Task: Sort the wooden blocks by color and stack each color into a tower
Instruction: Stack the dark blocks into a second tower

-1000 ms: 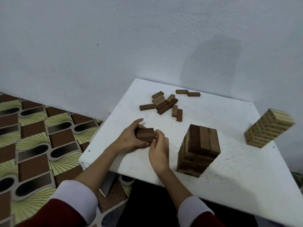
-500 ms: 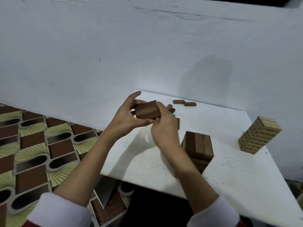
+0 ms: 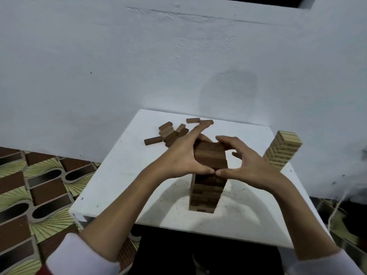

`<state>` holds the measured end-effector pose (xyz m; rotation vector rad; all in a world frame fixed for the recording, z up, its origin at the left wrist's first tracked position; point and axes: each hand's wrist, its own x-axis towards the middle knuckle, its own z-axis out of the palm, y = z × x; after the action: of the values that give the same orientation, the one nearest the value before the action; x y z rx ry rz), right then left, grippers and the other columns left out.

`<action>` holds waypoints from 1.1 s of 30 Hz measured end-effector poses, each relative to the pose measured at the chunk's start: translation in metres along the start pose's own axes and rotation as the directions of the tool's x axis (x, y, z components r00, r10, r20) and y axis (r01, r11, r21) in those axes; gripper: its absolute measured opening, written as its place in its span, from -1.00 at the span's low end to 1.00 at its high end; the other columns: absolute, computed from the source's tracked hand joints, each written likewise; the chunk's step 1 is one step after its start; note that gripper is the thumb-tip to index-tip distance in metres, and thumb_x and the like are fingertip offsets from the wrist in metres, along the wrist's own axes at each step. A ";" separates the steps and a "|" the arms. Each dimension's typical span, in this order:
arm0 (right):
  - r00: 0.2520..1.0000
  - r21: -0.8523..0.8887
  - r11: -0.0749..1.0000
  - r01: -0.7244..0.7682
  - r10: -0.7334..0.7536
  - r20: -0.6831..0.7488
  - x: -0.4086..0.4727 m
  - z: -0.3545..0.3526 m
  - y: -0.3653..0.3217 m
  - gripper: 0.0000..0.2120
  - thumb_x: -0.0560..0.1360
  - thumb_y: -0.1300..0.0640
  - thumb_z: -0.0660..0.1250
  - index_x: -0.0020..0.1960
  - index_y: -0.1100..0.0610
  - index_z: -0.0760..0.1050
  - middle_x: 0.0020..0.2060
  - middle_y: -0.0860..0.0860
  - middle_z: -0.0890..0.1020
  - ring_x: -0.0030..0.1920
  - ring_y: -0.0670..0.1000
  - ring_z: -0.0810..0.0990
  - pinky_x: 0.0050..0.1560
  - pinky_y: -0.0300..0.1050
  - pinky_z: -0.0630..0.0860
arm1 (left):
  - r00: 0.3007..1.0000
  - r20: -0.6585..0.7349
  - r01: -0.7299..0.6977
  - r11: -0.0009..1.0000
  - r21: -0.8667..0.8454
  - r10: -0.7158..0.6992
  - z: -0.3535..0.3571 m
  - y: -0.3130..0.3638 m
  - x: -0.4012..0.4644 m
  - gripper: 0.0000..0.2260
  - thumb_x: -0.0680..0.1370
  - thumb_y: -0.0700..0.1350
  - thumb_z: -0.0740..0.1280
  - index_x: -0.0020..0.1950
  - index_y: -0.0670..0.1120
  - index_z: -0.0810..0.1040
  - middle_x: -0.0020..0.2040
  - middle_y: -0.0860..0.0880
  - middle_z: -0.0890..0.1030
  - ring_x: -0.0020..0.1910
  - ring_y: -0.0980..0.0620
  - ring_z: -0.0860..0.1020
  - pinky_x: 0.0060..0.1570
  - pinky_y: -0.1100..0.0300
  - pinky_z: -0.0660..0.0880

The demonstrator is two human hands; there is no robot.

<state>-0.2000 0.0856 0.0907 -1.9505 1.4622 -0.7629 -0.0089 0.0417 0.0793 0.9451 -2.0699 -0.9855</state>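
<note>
Two hands meet at top of dark brown tower [image 3: 206, 191], centre-near on white table [image 3: 123, 175]. Left hand [image 3: 182, 157] and right hand [image 3: 248, 161] both curl round a layer of dark brown blocks [image 3: 210, 157] sitting at tower top; thumbs touch tip to tip at near edge of that layer, fingers wrap far side. Left index finger sticks out straight toward far side. Can't tell if layer is fully seated on tower or just above it, hands hide the joint. Tower stands upright, several layers of crossed blocks visible below hands.

Loose dark brown blocks [image 3: 168, 133] lie in a heap at far left of table, partly behind left hand; one block [image 3: 153, 140] lies apart just left of heap. 2 more dark blocks [image 3: 199, 121] lie end to end at far edge near wall. Light wood tower [image 3: 283, 150] stands at far right of table, well apart from dark tower, looks tilted w/ wide-angle lens.

White sleeve cuffs at near bottom, both arms. Patterned floor tiles [image 3: 39, 185] to left of table. Pale wall [image 3: 139, 66] behind.
</note>
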 end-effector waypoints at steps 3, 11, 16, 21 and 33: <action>1.000 0.003 1.000 -0.001 0.001 0.002 -0.004 -0.002 0.011 -0.33 0.36 0.15 0.49 0.36 -0.12 0.28 0.21 -0.20 0.39 0.23 -0.29 0.34 0.10 -0.51 0.25 | 0.999 0.029 0.032 0.999 0.010 -0.032 0.009 -0.002 0.003 -0.09 0.29 -0.21 0.58 0.50 0.06 0.15 0.16 0.09 0.52 0.15 0.23 0.46 0.07 0.59 0.30; 0.998 0.033 0.999 -0.027 0.025 0.050 -0.002 0.000 0.030 -0.31 0.38 0.11 0.48 0.39 -0.15 0.24 0.25 -0.18 0.37 0.27 -0.24 0.32 0.13 -0.45 0.23 | 0.994 0.078 0.072 0.997 0.021 -0.073 0.016 -0.011 0.005 -0.06 0.22 -0.01 0.53 0.50 0.13 0.10 0.13 0.22 0.49 0.37 0.01 0.31 0.38 0.13 0.28; 0.997 0.033 0.999 -0.029 0.027 0.069 -0.001 0.002 0.034 -0.30 0.38 0.07 0.47 0.41 -0.14 0.21 0.26 -0.17 0.35 0.28 -0.21 0.31 0.10 -0.49 0.22 | 0.990 0.095 0.105 0.994 -0.009 -0.104 0.015 -0.017 0.004 -0.09 0.33 -0.16 0.56 0.50 0.11 0.09 0.18 0.16 0.48 0.33 0.14 0.33 0.18 0.55 0.26; 0.997 0.056 0.998 -0.037 0.033 0.070 -0.002 0.000 0.035 -0.21 0.31 -0.02 0.50 0.41 -0.18 0.16 0.28 -0.20 0.34 0.29 -0.24 0.30 0.12 -0.47 0.23 | 0.986 0.131 0.110 0.994 -0.028 -0.105 0.014 -0.021 0.000 -0.05 0.32 -0.13 0.57 0.50 0.15 0.03 0.30 0.13 0.38 0.34 0.25 0.31 0.18 0.59 0.21; 0.999 0.118 0.993 -0.016 0.011 0.043 -0.006 0.008 0.033 -0.22 0.34 0.13 0.51 0.42 -0.13 0.18 0.29 -0.14 0.36 0.31 -0.21 0.31 0.32 -0.21 0.22 | 0.986 0.128 0.112 0.992 -0.066 -0.103 0.009 -0.030 -0.011 -0.05 0.33 -0.19 0.56 0.54 0.04 0.02 0.30 0.11 0.42 0.33 0.29 0.34 0.41 0.31 0.16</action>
<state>-0.2165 0.0846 0.0600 -1.8555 1.3721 -0.7799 -0.0006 0.0401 0.0474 0.9879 -2.0867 -1.1963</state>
